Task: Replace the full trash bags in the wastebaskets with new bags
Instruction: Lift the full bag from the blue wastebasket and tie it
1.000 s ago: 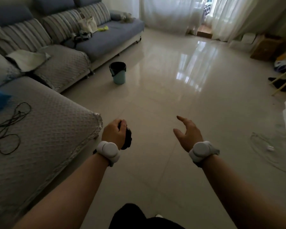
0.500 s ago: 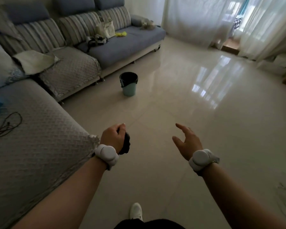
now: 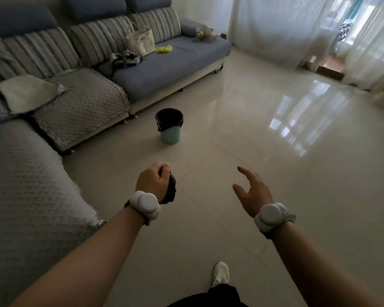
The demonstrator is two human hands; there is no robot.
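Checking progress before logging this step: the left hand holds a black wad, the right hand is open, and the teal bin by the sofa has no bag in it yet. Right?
Not quite. The head view shows the bin already lined with a black bag folded over its rim. The rest holds: the left hand holds a black wad, and the right hand is open.

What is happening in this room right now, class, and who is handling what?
A person is facing a small teal wastebasket that stands on the tiled floor in front of the sofa, lined with a black bag. The left hand is closed around a dark bundle, probably a fresh bag. The right hand is open and empty. Neither hand touches the basket.
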